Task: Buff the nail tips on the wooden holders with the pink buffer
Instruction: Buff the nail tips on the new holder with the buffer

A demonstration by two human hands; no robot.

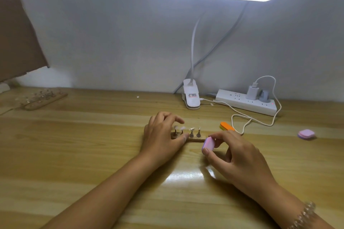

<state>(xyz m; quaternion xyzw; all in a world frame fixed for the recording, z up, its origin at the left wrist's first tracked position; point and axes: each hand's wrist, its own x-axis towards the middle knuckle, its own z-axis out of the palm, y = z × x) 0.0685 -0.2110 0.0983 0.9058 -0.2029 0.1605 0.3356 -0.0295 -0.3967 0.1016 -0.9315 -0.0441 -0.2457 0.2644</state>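
**Head view**
- Left hand (163, 135) straddles the left end of the wooden holder (197, 140). The thumb (184, 137) rests on its front edge and the fingers (174, 118) curl over the back, above the stands.
- Likely reason: it pins the light strip so it doesn't slide under buffing. Whether the back fingertips touch wood is hidden.
- Four nail tips (192, 129) stand upright on small pegs along the holder. Two sit under the left fingers, between them and the thumb. Two are bare, just right of the thumb.
- Right hand (236, 156) pinches the pink buffer (208, 144), thumb below and index on top, narrow grip. The other fingers are loosely curled behind.
- Buffer is held tilted on edge with its flat face towards the tips, probably ready to sweep across one.
- Buffer sits at the holder's right end, near the rightmost tip but apart from it. It touches no tip, so buffing contact is not yet made.
- Judgement: next move is a short shift left and up from the right fingertips to that rightmost tip.
- Spare pink pad (306, 134) lies well right of the right hand. Orange buffer (226, 126) lies just beyond the right fingers, unused.
- Second holder (44, 98) with more tips is far left of the left hand, too blurred to count.
- Clip lamp (191, 96) and power strip (245, 101) stand at the back, beyond both hands. The light bar hangs over the work, presumably to show the finish.
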